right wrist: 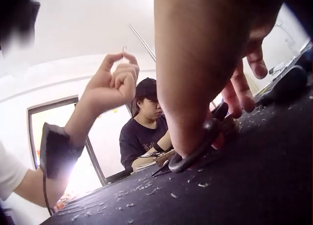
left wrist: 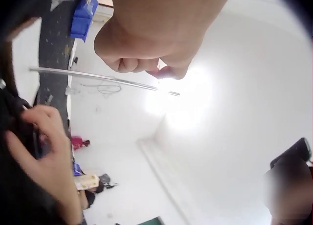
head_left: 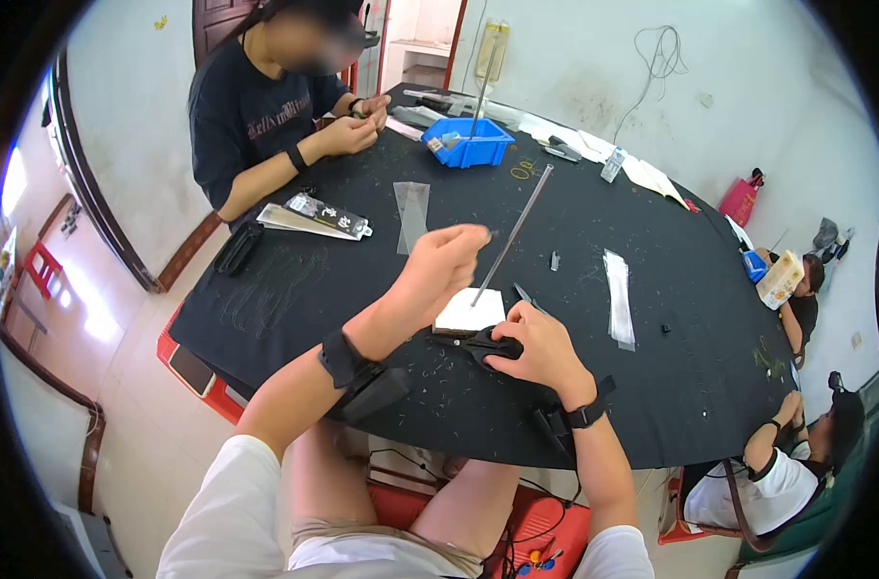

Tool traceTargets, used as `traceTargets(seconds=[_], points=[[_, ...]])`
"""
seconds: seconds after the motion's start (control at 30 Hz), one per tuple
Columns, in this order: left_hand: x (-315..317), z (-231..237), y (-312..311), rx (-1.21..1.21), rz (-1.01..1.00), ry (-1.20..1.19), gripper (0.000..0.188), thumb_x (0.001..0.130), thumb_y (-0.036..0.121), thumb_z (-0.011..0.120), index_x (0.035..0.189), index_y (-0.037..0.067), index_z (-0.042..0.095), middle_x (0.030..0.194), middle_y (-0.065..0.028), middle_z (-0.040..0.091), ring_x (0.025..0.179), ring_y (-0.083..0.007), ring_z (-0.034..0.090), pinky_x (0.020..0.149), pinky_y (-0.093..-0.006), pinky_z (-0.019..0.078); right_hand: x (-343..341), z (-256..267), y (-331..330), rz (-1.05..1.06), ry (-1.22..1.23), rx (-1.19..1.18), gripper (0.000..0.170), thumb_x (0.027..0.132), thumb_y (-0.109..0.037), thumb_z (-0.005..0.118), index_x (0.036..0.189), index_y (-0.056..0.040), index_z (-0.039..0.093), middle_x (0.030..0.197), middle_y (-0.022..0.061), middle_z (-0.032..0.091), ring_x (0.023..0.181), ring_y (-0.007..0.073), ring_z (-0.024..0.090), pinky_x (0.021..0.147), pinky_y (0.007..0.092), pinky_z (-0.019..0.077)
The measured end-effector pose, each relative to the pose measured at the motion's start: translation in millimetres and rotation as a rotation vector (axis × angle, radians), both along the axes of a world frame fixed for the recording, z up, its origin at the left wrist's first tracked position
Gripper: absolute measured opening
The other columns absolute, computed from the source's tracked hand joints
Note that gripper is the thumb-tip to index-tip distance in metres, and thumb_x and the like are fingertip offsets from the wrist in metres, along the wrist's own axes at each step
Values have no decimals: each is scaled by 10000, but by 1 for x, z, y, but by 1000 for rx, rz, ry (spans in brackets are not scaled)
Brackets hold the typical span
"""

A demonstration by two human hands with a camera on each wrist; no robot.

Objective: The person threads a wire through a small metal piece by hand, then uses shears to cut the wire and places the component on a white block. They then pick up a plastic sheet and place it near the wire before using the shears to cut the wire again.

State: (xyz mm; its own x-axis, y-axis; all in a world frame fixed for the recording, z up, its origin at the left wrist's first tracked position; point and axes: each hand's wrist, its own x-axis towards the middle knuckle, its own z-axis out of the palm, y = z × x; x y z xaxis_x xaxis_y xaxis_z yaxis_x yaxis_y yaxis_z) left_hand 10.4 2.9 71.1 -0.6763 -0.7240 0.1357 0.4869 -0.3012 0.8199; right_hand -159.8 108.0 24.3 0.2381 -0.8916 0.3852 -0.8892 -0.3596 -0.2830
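Note:
My left hand (head_left: 438,268) is raised beside a thin clear rod (head_left: 517,232) that stands tilted in a white block (head_left: 470,311). Its thumb and forefinger pinch a tiny hook-shaped piece (right wrist: 124,49), dark and thin, sticking up from the fingertips; the other fingers are curled in. Low at the table, my right hand (head_left: 538,349) holds black-handled scissors (head_left: 482,347), a handle loop around the thumb in the right wrist view. The scissors lie close in front of the block, pointing left. A slim grey tool (head_left: 530,297) lies just beyond the right hand, partly hidden by it.
Small scraps litter the black tablecloth (head_left: 362,280). Clear plastic sleeves (head_left: 619,299) lie right and left, with a black package (head_left: 329,216) farther left. A blue bin (head_left: 468,143) stands at the back. One person (head_left: 266,116) sits across to the left, others at the right.

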Motion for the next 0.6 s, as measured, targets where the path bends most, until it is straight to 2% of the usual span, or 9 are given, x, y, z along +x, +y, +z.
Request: traceTargets(seconds=[0.03,0.23,0.37,0.43,0.6], points=[[-6,11,0,-19,-17,45,201,876,155,493,685,122,440,537,99,261,434,-8,219,394,-189,172,1,3,1,-4,14,18,240,603,-232,726,765,-88,622,790,36,489,702,208,534,626,306,443],[-31,54,0,-112,104,150,229,855,139,537,646,131,442,537,100,260,439,-5,212,396,-190,163,-2,-3,1,11,-33,72,245,627,-233,716,794,-93,604,831,52,460,733,209,524,624,310,439],[-39,59,-1,-119,117,172,212,847,127,549,658,130,453,537,103,268,441,-3,211,397,-189,162,-3,-5,2,13,-64,104,261,642,-230,711,825,-88,590,845,59,456,746,215,521,629,307,438],[-42,59,-3,-137,96,214,130,811,131,587,705,82,530,518,92,339,410,0,239,375,-187,173,-3,-6,2,11,-66,112,258,645,-229,710,825,-88,589,845,61,455,750,218,521,631,308,438],[-50,60,3,-99,162,209,151,805,110,578,666,88,523,518,88,350,406,1,239,365,-184,169,-4,-4,3,12,-71,120,258,651,-226,708,829,-88,582,845,68,453,759,225,522,636,311,441]])
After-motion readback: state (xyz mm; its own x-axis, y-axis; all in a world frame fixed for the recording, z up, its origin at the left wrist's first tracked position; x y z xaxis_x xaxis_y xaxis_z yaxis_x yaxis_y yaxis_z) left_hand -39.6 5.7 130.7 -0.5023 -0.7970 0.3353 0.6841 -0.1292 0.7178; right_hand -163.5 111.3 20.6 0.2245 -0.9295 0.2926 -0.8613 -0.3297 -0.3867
